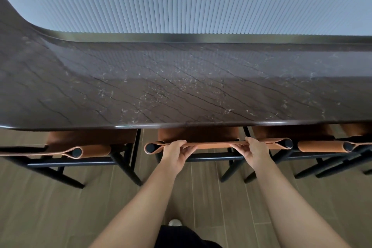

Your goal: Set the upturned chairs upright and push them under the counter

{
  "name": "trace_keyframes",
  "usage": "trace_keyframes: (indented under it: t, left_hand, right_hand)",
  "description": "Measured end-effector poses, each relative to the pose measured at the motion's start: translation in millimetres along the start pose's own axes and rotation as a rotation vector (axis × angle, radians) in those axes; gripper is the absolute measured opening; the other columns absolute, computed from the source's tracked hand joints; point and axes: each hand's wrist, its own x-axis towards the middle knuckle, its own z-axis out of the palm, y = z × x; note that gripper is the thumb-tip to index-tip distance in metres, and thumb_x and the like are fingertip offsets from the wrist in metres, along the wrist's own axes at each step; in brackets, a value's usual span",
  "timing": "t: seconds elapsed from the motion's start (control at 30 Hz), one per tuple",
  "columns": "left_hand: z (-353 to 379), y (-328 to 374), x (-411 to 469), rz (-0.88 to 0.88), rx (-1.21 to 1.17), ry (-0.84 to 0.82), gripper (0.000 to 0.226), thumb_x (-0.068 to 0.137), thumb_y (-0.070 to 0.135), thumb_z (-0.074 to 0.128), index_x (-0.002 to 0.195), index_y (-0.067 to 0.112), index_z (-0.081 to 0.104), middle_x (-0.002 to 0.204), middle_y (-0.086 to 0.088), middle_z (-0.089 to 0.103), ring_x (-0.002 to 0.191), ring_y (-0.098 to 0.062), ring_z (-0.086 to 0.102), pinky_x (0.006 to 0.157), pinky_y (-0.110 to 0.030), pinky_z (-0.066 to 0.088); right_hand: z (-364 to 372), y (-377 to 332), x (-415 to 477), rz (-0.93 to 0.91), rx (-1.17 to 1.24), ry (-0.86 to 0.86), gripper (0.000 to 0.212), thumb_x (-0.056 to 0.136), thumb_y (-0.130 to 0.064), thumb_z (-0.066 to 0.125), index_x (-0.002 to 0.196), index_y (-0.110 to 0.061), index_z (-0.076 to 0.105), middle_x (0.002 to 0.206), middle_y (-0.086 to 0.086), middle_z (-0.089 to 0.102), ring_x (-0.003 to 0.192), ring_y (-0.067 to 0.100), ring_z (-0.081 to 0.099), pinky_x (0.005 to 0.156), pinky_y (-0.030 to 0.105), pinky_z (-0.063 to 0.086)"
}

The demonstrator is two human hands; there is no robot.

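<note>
A dark brown marble counter (pixel 181 86) fills the middle of the view. Below its front edge stand three upright chairs with tan leather slings on black frames. The middle chair (pixel 213 144) has its seat tucked under the counter edge. My left hand (pixel 175 152) grips the left part of its leather backrest, fingers curled over the top. My right hand (pixel 254 150) grips the right part of the same backrest. The left chair (pixel 88 150) and the right chair (pixel 320 145) stand close beside it, seats partly under the counter.
A fluted white wall panel (pixel 191 4) rises behind the counter. Wood-look floor tiles (pixel 50 207) lie under the chairs. The chairs' black legs splay outward toward me. A shoe tip (pixel 175 222) shows between my forearms.
</note>
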Motion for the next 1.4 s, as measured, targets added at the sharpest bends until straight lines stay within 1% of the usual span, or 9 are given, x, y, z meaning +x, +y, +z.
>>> trace_keyframes:
  t: [0.2, 0.37, 0.5, 0.6, 0.83, 0.9, 0.97, 1.1, 1.4]
  left_hand:
    - [-9, 4, -14, -0.007, 0.024, -0.059, 0.022, 0.09, 0.002, 0.062, 0.111, 0.001, 0.054, 0.123, -0.022, 0.056, 0.104, -0.034, 0.063, 0.076, -0.043, 0.056]
    - [-34, 9, -32, 0.033, -0.009, -0.045, 0.021, 0.093, 0.007, 0.058, 0.113, 0.003, 0.057, 0.128, -0.019, 0.058, 0.11, -0.032, 0.062, 0.087, -0.044, 0.052]
    - [-58, 17, -58, 0.072, -0.009, -0.13, 0.038, 0.094, 0.015, 0.056, 0.13, 0.001, 0.051, 0.128, -0.018, 0.059, 0.108, -0.03, 0.064, 0.082, -0.041, 0.054]
    - [-83, 26, -81, 0.152, 0.009, -0.206, 0.029, 0.095, 0.015, 0.053, 0.121, 0.005, 0.056, 0.126, -0.016, 0.063, 0.11, -0.03, 0.064, 0.089, -0.043, 0.053]
    - [-180, 62, -146, 0.355, 0.114, -0.276, 0.034, 0.097, 0.018, 0.051, 0.131, 0.011, 0.05, 0.119, -0.007, 0.068, 0.109, -0.024, 0.066, 0.092, -0.04, 0.052]
    - [-221, 73, -167, 0.411, 0.124, -0.258, 0.035, 0.098, 0.017, 0.048, 0.132, 0.011, 0.049, 0.122, -0.008, 0.066, 0.111, -0.025, 0.064, 0.097, -0.042, 0.049]
    - [-263, 84, -186, 0.477, 0.114, -0.211, 0.033, 0.098, 0.014, 0.047, 0.131, 0.01, 0.051, 0.122, -0.01, 0.066, 0.111, -0.025, 0.064, 0.097, -0.042, 0.049]
    - [-346, 114, -220, 0.61, 0.1, -0.088, 0.025, 0.097, 0.01, 0.05, 0.121, 0.012, 0.059, 0.113, -0.009, 0.071, 0.105, -0.023, 0.068, 0.087, -0.036, 0.053]
    - [-494, 173, -282, 0.824, -0.023, 0.15, 0.023, 0.096, 0.008, 0.051, 0.116, 0.013, 0.06, 0.108, -0.007, 0.073, 0.103, -0.024, 0.069, 0.085, -0.034, 0.052]
  right_hand:
    - [-6, 14, -18, -0.035, -0.083, -0.085, 0.024, 0.097, -0.026, 0.059, 0.112, -0.008, 0.053, 0.11, 0.018, 0.064, 0.091, 0.029, 0.068, 0.072, 0.041, 0.057]
    - [-9, 38, -58, -0.096, -0.049, -0.129, 0.01, 0.1, -0.027, 0.052, 0.098, -0.018, 0.056, 0.119, 0.009, 0.061, 0.106, 0.027, 0.064, 0.08, 0.042, 0.055]
    - [-9, 72, -96, -0.169, -0.106, -0.231, 0.029, 0.102, -0.029, 0.049, 0.127, -0.016, 0.05, 0.12, 0.005, 0.065, 0.108, 0.024, 0.065, 0.085, 0.04, 0.056]
    - [-3, 103, -127, -0.24, -0.144, -0.301, 0.036, 0.102, -0.029, 0.047, 0.137, -0.019, 0.043, 0.118, 0.005, 0.067, 0.107, 0.024, 0.067, 0.094, 0.043, 0.053]
    - [26, 183, -209, -0.342, -0.273, -0.488, 0.03, 0.102, -0.031, 0.047, 0.131, -0.023, 0.045, 0.114, 0.004, 0.072, 0.096, 0.015, 0.072, 0.075, 0.032, 0.055]
    - [37, 213, -238, -0.367, -0.314, -0.537, 0.034, 0.102, -0.033, 0.047, 0.133, -0.021, 0.046, 0.116, 0.004, 0.071, 0.099, 0.016, 0.071, 0.079, 0.033, 0.057]
    - [50, 242, -264, -0.388, -0.369, -0.596, 0.035, 0.102, -0.035, 0.046, 0.134, -0.022, 0.049, 0.117, 0.003, 0.071, 0.103, 0.018, 0.07, 0.086, 0.035, 0.057]
    - [80, 296, -309, -0.418, -0.412, -0.694, 0.02, 0.099, -0.039, 0.05, 0.117, -0.034, 0.057, 0.111, -0.005, 0.073, 0.1, 0.014, 0.071, 0.076, 0.026, 0.059]
    - [154, 394, -380, -0.364, -0.525, -0.86, 0.02, 0.097, -0.036, 0.057, 0.114, -0.03, 0.064, 0.108, 0.0, 0.074, 0.098, 0.018, 0.072, 0.08, 0.032, 0.058]
